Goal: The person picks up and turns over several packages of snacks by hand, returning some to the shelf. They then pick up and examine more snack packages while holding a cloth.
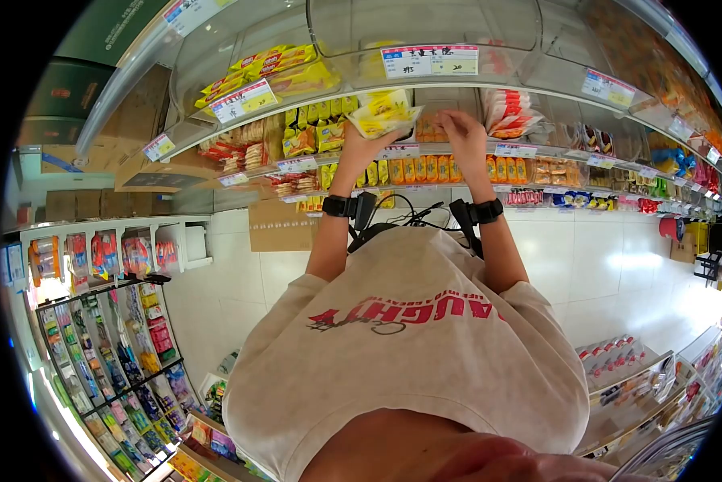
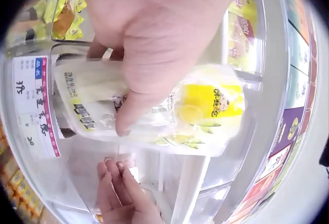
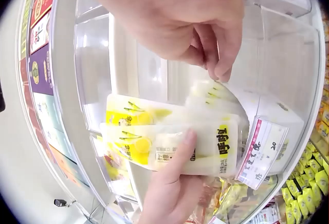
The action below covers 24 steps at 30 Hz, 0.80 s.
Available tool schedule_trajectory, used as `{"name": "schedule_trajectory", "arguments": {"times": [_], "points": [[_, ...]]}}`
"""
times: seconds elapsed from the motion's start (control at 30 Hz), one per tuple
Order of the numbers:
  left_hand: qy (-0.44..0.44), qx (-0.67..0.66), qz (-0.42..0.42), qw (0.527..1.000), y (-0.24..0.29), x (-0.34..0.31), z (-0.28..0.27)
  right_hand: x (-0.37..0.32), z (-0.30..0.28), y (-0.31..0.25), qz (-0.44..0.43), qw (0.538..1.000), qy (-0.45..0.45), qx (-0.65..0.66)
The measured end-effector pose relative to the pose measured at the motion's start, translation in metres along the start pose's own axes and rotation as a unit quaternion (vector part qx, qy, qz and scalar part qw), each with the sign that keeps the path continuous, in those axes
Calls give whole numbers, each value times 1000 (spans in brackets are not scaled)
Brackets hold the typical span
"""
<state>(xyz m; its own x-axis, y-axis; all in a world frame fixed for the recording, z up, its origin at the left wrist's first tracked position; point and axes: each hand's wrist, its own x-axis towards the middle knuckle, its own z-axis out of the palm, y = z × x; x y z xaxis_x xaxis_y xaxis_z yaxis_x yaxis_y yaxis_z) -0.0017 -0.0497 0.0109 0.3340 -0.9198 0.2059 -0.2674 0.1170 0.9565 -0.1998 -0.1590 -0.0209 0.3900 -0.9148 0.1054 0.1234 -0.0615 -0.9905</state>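
My left hand (image 1: 367, 146) grips white-and-yellow snack packets (image 2: 205, 108) with its thumb laid across their front. The right wrist view shows at least two of these packets (image 3: 139, 147) overlapping in that hand. My right hand (image 1: 464, 140) hovers to the right of them, over a clear plastic bin (image 3: 288, 39). Its fingers (image 2: 115, 185) are loosely bent and close together, and nothing shows between them. In the right wrist view its fingertips (image 3: 221, 75) come down near the upper end of the packets. A price tag (image 1: 430, 61) is on the shelf above the hands.
Yellow snack bags (image 1: 269, 71) fill a bin at upper left. Red-and-white packets (image 1: 509, 112) stand right of my right hand. Orange packs (image 1: 425, 169) line a lower shelf. Cardboard boxes (image 1: 80, 169) are stacked at left, and a peg rack (image 1: 108, 369) of goods stands behind.
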Motion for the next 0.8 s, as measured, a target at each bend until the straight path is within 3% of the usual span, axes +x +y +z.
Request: {"name": "schedule_trajectory", "arguments": {"times": [0.17,0.37,0.47,0.57,0.67,0.8], "points": [[-9,17,-18,1000,12,-1,-4,-2,-2,-1,16,999,-13,26],[6,-11,-6,1000,0,2,-3,-4,0,-16,-9,990,6,-140],[-26,7,8,1000,-14,3,-1,-1,-1,-8,30,986,14,-162],[-21,19,15,999,-10,5,2,2,4,6,-74,993,21,-89],[-15,41,-34,998,-14,7,1,-8,14,-14,-24,992,-124,-29],[-10,254,67,965,3,5,5,-8,28,-21,-118,982,-119,-82]]}}
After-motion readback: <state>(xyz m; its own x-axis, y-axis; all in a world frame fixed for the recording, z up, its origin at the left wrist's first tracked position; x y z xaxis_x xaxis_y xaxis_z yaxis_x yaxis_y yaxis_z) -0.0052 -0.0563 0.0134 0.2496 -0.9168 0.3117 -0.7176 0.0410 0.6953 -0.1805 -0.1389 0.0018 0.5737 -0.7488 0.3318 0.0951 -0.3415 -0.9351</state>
